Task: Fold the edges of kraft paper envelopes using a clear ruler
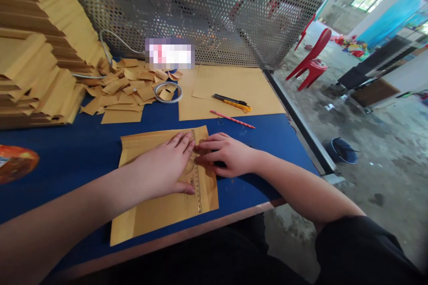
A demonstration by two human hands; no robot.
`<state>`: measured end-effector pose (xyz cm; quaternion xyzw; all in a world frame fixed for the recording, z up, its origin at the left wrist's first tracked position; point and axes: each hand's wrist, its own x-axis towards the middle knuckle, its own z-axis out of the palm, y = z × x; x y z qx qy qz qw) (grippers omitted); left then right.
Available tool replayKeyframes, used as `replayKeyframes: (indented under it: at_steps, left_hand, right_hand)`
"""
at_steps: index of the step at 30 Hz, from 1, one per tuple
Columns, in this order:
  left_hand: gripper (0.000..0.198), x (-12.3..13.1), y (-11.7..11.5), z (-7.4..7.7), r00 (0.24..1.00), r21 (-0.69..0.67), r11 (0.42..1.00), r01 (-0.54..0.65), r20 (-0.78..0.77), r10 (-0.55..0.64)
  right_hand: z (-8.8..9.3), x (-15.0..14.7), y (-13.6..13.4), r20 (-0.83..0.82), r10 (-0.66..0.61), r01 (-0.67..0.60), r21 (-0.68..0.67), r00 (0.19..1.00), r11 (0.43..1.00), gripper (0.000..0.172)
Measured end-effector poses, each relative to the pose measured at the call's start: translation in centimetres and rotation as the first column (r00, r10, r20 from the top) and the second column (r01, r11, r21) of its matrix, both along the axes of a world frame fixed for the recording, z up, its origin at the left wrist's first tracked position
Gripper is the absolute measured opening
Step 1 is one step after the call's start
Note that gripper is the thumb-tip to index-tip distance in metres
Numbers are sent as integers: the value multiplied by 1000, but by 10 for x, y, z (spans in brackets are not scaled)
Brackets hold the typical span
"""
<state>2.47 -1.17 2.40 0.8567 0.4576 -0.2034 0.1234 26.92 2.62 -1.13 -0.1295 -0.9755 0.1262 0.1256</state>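
A sheet of folded brown kraft paper [143,220] lies on the blue table near its front edge. On its right part rests a clear plastic ruler [198,193], running from front to back. My left hand [170,164] presses flat across the ruler and paper, its fingers stretched and thumb apart. From the right, my right hand [225,153] reaches over the paper's edge, fingers spread and slightly bent, fingertips touching at the ruler's right edge. Beyond the hands are a red striped pencil [232,119] and a black and yellow cutter knife [232,102].
Stacked folded brown paper [36,80] rises at the left. Small paper scraps [130,87] and a tape roll [168,92] lie behind the work. Larger kraft sheets [264,93] sit beneath the cutter. A perforated metal panel [187,9] closes the back; an orange packet [16,163] lies far left.
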Motion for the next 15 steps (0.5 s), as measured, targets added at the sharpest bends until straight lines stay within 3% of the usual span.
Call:
replayKeyframes:
  at_steps: [8,15]
  left_hand:
    - [138,-4,0,-11,999,61,998,28,26,-30]
    - [134,-3,-1,-11,999,93,995,42,21,-45]
  right_hand:
    - [-2,2,1,-9,1,-1,-14,1000,1000,39]
    - [-3,2,1,-26,8,-8,-26,1000,1000,38]
